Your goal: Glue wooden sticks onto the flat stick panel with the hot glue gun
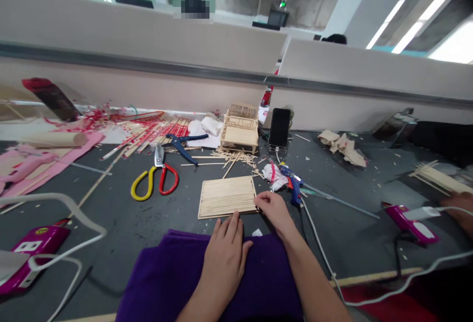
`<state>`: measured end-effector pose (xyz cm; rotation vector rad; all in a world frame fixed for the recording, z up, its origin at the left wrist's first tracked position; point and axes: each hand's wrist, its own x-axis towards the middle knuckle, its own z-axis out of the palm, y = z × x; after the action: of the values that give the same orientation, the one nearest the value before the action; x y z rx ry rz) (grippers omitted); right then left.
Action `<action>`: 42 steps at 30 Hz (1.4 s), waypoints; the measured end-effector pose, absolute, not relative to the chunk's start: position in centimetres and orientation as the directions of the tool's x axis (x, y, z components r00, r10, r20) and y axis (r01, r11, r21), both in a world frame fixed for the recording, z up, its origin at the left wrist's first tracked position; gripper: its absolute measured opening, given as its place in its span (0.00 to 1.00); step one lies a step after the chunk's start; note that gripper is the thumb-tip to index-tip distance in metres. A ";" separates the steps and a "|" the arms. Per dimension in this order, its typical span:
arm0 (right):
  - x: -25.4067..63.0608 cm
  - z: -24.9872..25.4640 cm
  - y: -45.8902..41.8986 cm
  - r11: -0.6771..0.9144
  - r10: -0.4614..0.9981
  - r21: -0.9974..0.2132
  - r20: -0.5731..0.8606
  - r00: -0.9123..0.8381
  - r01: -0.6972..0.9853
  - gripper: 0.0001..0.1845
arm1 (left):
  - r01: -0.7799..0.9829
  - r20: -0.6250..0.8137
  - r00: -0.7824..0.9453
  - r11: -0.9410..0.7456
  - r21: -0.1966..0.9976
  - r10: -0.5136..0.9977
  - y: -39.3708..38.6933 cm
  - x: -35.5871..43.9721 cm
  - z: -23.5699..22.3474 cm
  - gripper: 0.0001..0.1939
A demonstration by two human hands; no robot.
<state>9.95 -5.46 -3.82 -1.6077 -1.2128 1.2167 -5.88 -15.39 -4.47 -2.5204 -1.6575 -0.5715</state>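
A flat rectangular panel of thin wooden sticks [227, 195] lies on the dark table in front of me. My left hand [225, 250] is palm down with its fingers stretched out, the fingertips at the panel's near edge. With thumb and fingers pinched, my right hand [274, 208] holds the panel's right edge; the fingertips partly cover that spot. Purple cloth [173, 268] lies below both hands. Beyond the panel stands a small model house of wooden sticks [240, 132], with loose sticks [238, 157] scattered before it.
Scissors with yellow and red handles [157, 174] and blue pliers [184, 147] lie left. A blue glue gun [295, 189] with its cord, a phone [280, 127] and crumpled paper [343, 148] are right. Purple power strips [412, 224] flank me. Another person's hand [460, 208] is far right.
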 end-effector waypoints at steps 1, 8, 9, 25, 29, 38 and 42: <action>9.7 -3.5 -5.4 -0.264 0.964 -0.942 -0.251 0.086 0.206 0.11 | 0.898 0.356 0.344 -0.415 0.144 0.869 -15.5 -5.9 -4.5 0.20; 7.7 0.8 -4.9 -0.199 0.976 -0.980 -0.200 0.087 -0.018 0.19 | 0.920 0.477 0.170 -0.312 0.236 0.862 -14.4 -6.9 -2.4 0.21; 7.2 1.5 -4.8 -0.161 0.984 -0.987 -0.162 0.078 -0.029 0.19 | 0.934 0.480 0.123 -0.264 0.239 0.868 -13.7 -7.0 -1.6 0.21; 8.8 -1.1 -10.3 0.427 0.902 -0.337 0.097 -0.420 0.839 0.10 | 0.126 0.105 -0.543 -0.043 0.991 0.833 -10.3 -15.4 1.5 0.07; 9.0 -2.0 -10.5 0.429 0.903 -0.223 0.073 -0.423 0.876 0.09 | -0.337 -0.207 -0.427 0.057 0.940 0.880 -9.8 -13.8 -0.5 0.11; 11.3 -1.0 -11.8 0.339 0.941 0.003 0.005 -0.339 0.941 0.09 | -0.607 -0.421 -0.368 0.128 0.784 0.829 -10.3 -9.8 -2.4 0.10; 14.7 0.0 -14.7 0.304 0.948 0.018 0.099 -0.304 0.953 0.08 | -0.670 -0.473 -0.249 0.202 0.714 0.845 -11.1 -9.3 -1.7 0.06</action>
<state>14.70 -14.75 -0.04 -1.8104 -2.4795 -0.1121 -9.25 -11.10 -1.69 -0.5043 -2.7018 -3.4919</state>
